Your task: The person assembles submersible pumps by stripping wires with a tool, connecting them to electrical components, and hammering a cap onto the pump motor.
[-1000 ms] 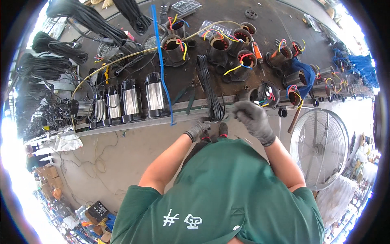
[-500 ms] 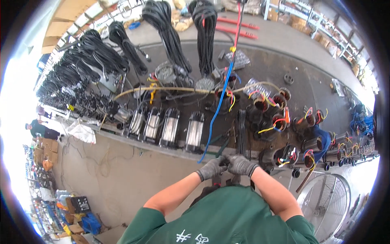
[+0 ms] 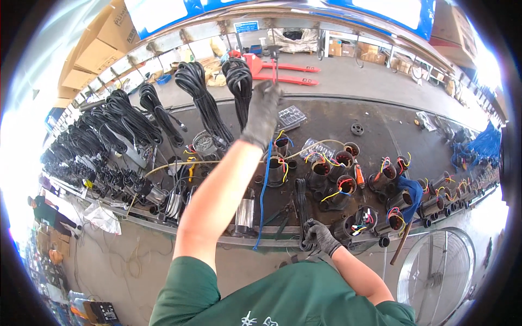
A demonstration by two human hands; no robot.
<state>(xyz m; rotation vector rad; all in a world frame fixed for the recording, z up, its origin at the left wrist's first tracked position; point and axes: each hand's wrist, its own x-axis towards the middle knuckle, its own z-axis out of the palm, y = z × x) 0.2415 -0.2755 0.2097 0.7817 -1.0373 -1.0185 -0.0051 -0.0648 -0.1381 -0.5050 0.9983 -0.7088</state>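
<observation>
My left hand [image 3: 263, 114], in a dark grey glove, is raised over the far middle of the bench with its fingers closed around a hanging cord. The blue length of this cord [image 3: 265, 195] drops below the hand to the bench's near edge. My gloved right hand [image 3: 322, 237] is low at the near edge, fingers closed at the lower end of a bundled black cable [image 3: 300, 206]; the exact grip is partly hidden. Left of the cable stands a silver motor cylinder [image 3: 245, 212]. Black motor housings [image 3: 345, 231] with coloured wires stand beside my right hand.
Coiled black cables [image 3: 201, 103] line the bench's left and far side. An orange-handled tool [image 3: 359, 176] stands among the housings, near a blue cloth [image 3: 412, 198]. A large fan [image 3: 435, 271] is at lower right. Beyond the bench sits a red pallet truck [image 3: 288, 79].
My left hand has left my right hand and risen far up to the hanging cord. My right hand remains by the cable's lower end. The view has tilted up.
</observation>
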